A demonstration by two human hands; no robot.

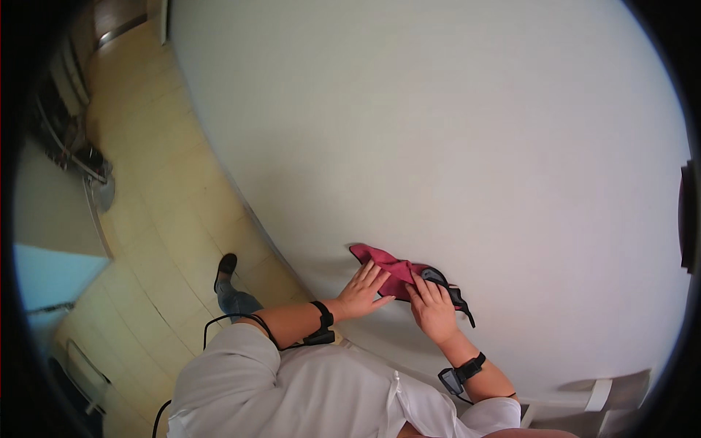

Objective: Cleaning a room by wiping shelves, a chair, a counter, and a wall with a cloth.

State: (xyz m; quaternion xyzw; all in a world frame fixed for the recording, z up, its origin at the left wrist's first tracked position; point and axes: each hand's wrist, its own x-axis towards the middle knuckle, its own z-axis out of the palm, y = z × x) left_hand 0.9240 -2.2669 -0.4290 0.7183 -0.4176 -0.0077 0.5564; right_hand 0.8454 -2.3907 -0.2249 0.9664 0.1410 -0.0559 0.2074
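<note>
A small dark red cloth (385, 266) with a black strap or trim (450, 290) lies on a large white table (453, 131), near its front edge. My left hand (363, 290) rests flat on the cloth's left part, fingers spread. The right side of the cloth, where the black trim runs, is pressed down by the fingers of my right hand (434, 309). Each wrist wears a black band with a small device.
The table's curved edge runs from upper left to lower right. Left of it is a beige tiled floor (157, 190), my shoe (225, 269) and metal furniture legs (87, 164). A dark object (686, 219) sits at the table's far right rim.
</note>
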